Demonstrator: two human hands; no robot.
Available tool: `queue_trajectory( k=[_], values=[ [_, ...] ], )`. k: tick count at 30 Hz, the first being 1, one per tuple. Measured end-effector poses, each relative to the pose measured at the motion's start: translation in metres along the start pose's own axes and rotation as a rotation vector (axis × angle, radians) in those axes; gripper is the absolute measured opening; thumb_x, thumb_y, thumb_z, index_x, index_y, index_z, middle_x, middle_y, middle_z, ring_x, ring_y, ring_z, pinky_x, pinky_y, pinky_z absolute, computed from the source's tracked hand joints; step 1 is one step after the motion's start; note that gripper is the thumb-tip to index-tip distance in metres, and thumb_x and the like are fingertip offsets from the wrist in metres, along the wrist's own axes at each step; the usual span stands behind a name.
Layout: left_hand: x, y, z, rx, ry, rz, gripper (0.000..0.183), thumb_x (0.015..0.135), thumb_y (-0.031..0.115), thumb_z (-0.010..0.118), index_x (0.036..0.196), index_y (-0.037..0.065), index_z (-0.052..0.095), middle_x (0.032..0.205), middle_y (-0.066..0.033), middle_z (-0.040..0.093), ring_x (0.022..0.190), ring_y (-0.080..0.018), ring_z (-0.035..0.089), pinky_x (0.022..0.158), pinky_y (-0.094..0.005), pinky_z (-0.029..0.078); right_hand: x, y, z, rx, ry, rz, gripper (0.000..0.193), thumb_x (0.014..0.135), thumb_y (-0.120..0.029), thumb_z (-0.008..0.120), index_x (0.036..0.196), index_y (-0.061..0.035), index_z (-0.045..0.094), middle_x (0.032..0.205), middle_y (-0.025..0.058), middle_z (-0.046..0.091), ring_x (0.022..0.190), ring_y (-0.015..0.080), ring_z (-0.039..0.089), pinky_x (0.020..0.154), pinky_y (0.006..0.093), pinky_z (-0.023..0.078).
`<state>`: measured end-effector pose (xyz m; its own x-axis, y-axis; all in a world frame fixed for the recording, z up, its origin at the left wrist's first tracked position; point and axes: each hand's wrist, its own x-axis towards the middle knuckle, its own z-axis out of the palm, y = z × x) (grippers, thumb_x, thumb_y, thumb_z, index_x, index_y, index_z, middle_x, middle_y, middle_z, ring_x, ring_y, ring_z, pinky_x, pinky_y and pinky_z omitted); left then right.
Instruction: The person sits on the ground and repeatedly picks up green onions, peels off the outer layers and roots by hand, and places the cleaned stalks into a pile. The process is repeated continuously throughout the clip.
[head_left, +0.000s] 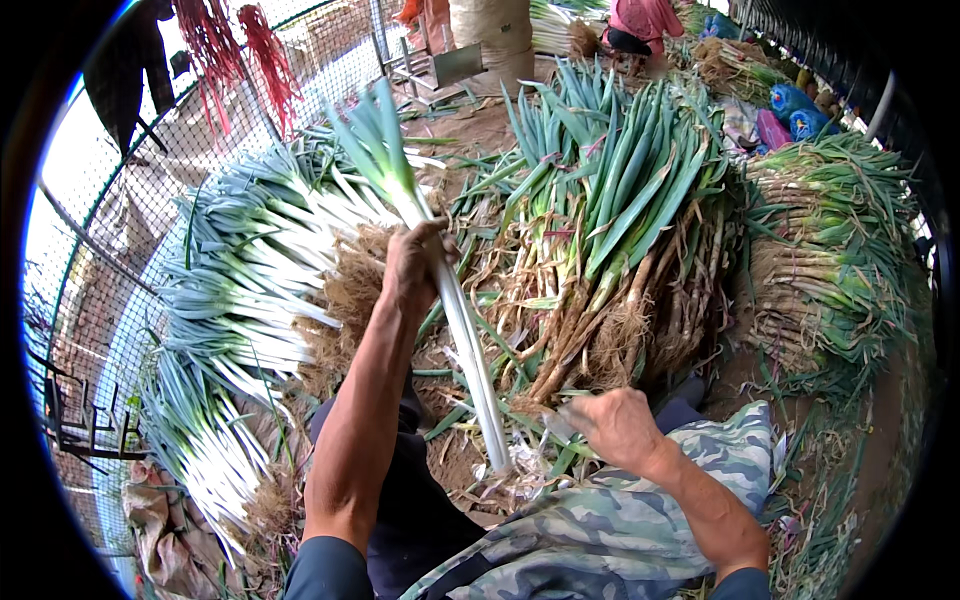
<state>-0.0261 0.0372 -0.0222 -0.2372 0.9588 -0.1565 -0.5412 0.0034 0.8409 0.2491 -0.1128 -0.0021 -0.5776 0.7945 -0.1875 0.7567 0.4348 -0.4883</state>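
Observation:
My left hand [415,262] is closed around leeks [462,340], gripping them where the white stalks turn green. They hang at a slant, leaves up and to the left, clean white root ends down near my lap. Lower right, my right hand [618,432] is curled shut, apart from the held leeks. A blurred pale sliver shows by its fingertips, too smeared to name. In front of that hand stands a heap of untrimmed leeks [640,200] with brown, dirty outer leaves and roots. Cleaned white leeks [270,270] lie in rows at the left, roots inward.
More unpeeled leeks [820,260] are stacked at the right. A camouflage cloth [600,515] covers my lap. Peeled scraps [530,465] litter the soil. A mesh fence [110,220] curves along the left. Farther back are a large sack [492,40] and a person in pink [645,22].

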Motion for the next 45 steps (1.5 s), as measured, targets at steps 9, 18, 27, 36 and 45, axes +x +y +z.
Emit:
queue_trajectory(
  k=[9, 18, 27, 36, 45],
  values=[
    [-0.063, -0.041, 0.064, 0.517, -0.559, 0.035, 0.023, 0.077, 0.007, 0.063, 0.099, 0.001, 0.056, 0.072, -0.001, 0.055, 0.059, -0.0096, 0.051, 0.054, -0.0242, 0.043, 0.03, 0.034, -0.041, 0.57, 0.637, 0.092, 0.028, 0.083, -0.014, 0.064, 0.105, 0.0031, 0.063, 0.094, 0.0166, 0.067, 0.086, 0.0228, 0.065, 0.076, 0.0336, 0.051],
    [-0.076, -0.064, 0.07, 0.943, -0.755, 0.232, 0.028, 0.083, 0.004, 0.062, 0.109, 0.001, 0.052, 0.076, -0.0019, 0.053, 0.065, -0.0093, 0.048, 0.059, -0.0261, 0.042, 0.029, 0.054, -0.055, 1.077, 0.689, -0.049, 0.04, 0.086, -0.026, 0.068, 0.114, 0.0002, 0.055, 0.105, 0.0081, 0.062, 0.094, 0.0155, 0.058, 0.083, 0.0313, 0.046],
    [-0.056, -0.037, 0.056, 1.178, -0.407, 0.7, 0.02, 0.081, 0.007, 0.064, 0.097, 0.003, 0.054, 0.077, -0.018, 0.062, 0.069, -0.0343, 0.062, 0.06, -0.0404, 0.047, 0.027, 0.065, -0.046, 0.907, 0.674, 0.021, 0.012, 0.087, 0.0, 0.048, 0.093, 0.0021, 0.059, 0.072, 0.004, 0.057, 0.058, 0.0101, 0.051, 0.055, 0.0261, 0.043],
    [-0.067, -0.013, 0.051, 1.368, -0.399, 0.959, 0.024, 0.083, 0.009, 0.06, 0.105, 0.004, 0.055, 0.086, -0.0152, 0.06, 0.077, -0.0344, 0.061, 0.064, -0.0407, 0.046, 0.023, 0.062, -0.046, 0.637, 0.74, 0.037, 0.019, 0.091, -0.017, 0.059, 0.094, 0.0018, 0.063, 0.063, 0.006, 0.057, 0.054, 0.0119, 0.053, 0.051, 0.0274, 0.042],
    [-0.068, -0.011, 0.047, 1.559, -0.448, 1.031, 0.027, 0.079, 0.008, 0.058, 0.105, 0.004, 0.051, 0.08, -0.0129, 0.052, 0.074, -0.0318, 0.055, 0.061, -0.0419, 0.043, 0.024, 0.069, -0.038, 0.58, 0.653, 0.098, 0.019, 0.084, -0.016, 0.066, 0.093, 0.0007, 0.063, 0.081, 0.0104, 0.066, 0.073, 0.0184, 0.061, 0.068, 0.0345, 0.049]
  ],
)
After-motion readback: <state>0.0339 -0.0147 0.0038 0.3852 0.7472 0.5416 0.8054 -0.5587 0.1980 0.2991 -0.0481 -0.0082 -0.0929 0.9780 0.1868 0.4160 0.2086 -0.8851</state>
